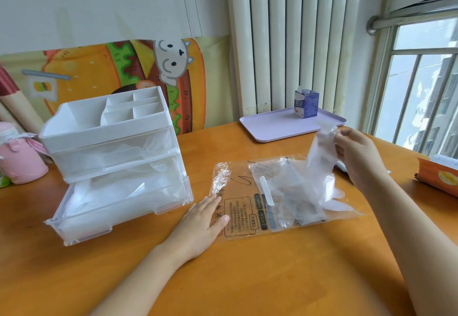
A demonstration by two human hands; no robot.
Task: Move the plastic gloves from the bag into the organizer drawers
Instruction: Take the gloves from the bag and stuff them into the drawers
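While the right hand (357,153) pinches the cuff end of one translucent plastic glove (322,149) between thumb and fingertips, the glove hangs raised above the table, its finger end trailing onto the right part of the bag (244,219). The bag is clear plastic with dark printed text, lying flat on the wooden table (247,278). Further crumpled gloves (295,204) lie in its right half. The left hand (202,219) rests palm down on the bag's left end, fingers straight and close together, pressing it to the table.

Just left of the bag stands the white organizer (111,142), an open compartmented tray on top and two clear drawers below. The bottom drawer (116,206) stands open, projecting forward, with translucent plastic visible inside. The upper drawer (111,152) sits flush and also shows pale plastic behind its front.

Beyond the bag, a lilac tray (277,127) carries a small blue and white carton (306,103). A pink bottle (21,159) stands at the far left edge. An orange packet (437,175) lies at the far right.
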